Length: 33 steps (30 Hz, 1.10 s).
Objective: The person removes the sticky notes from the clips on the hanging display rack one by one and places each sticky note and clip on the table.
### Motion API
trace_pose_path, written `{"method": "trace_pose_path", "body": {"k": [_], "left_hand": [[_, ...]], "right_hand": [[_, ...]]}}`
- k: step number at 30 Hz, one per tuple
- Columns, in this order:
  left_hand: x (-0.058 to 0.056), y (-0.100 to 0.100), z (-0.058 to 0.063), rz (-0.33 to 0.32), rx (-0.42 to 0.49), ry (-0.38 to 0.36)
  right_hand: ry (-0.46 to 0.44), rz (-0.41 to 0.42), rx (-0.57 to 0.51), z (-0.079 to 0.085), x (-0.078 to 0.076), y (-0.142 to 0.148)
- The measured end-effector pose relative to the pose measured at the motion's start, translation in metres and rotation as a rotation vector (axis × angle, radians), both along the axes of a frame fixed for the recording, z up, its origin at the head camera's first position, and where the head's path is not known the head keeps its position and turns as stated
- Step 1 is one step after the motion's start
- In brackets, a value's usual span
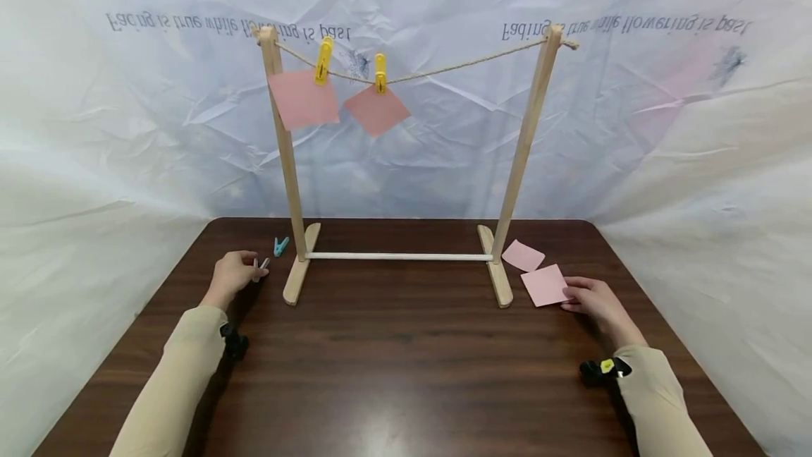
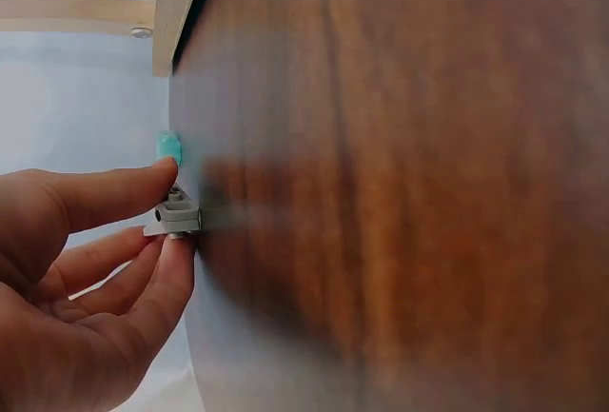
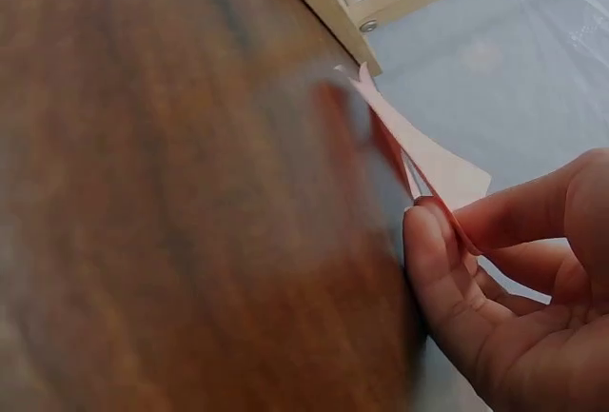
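At the table's left side my left hand (image 1: 233,275) pinches a grey clothespin (image 2: 177,213) between thumb and fingertips. A teal clothespin (image 1: 280,247) lies just beyond it, near the stand's left foot. On the right, my right hand (image 1: 596,302) pinches a pink paper square (image 1: 545,285) by its near edge; the right wrist view shows the paper (image 3: 442,166) tilted up and slightly bent. Another pink paper (image 1: 523,255) lies behind it, beside the right foot. Two pink papers, one on the left (image 1: 306,99) and one nearer the middle (image 1: 377,111), hang from yellow clothespins (image 1: 380,73).
A wooden stand has a left post (image 1: 285,154), a right post (image 1: 528,139) and a sagging rope (image 1: 469,64) between their tops. A white rod (image 1: 400,257) joins the feet low down. Pale printed cloth (image 1: 406,175) hangs behind the dark wooden table (image 1: 393,344).
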<state>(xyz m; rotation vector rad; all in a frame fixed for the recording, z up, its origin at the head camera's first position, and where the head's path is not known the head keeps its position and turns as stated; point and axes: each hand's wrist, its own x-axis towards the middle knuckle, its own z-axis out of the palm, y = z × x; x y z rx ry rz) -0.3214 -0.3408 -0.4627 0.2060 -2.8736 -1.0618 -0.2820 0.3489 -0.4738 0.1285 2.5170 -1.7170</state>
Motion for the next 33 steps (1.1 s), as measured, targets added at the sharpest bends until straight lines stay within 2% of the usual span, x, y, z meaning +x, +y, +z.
{"method": "trace_pose_path", "body": {"k": [9,15,20,26,33], "left_hand": [[0.000,0.002,-0.015,0.005,0.045,-0.037],[-0.004,0.001,-0.011,0.027,0.036,-0.018],[-0.010,0.005,-0.008,0.028,0.036,-0.029],[-0.019,0.012,-0.009,0.045,0.043,0.000],[-0.024,0.013,-0.005,0.039,0.050,0.003]], "right_hand": [[-0.011,0.024,0.046,-0.003,0.003,-0.008],[0.018,0.049,0.026,0.004,-0.004,-0.017],[0.018,0.074,0.008,0.000,-0.012,-0.023],[0.022,0.065,0.013,-0.006,-0.015,-0.027],[0.024,0.100,0.011,-0.005,-0.016,-0.032]]}}
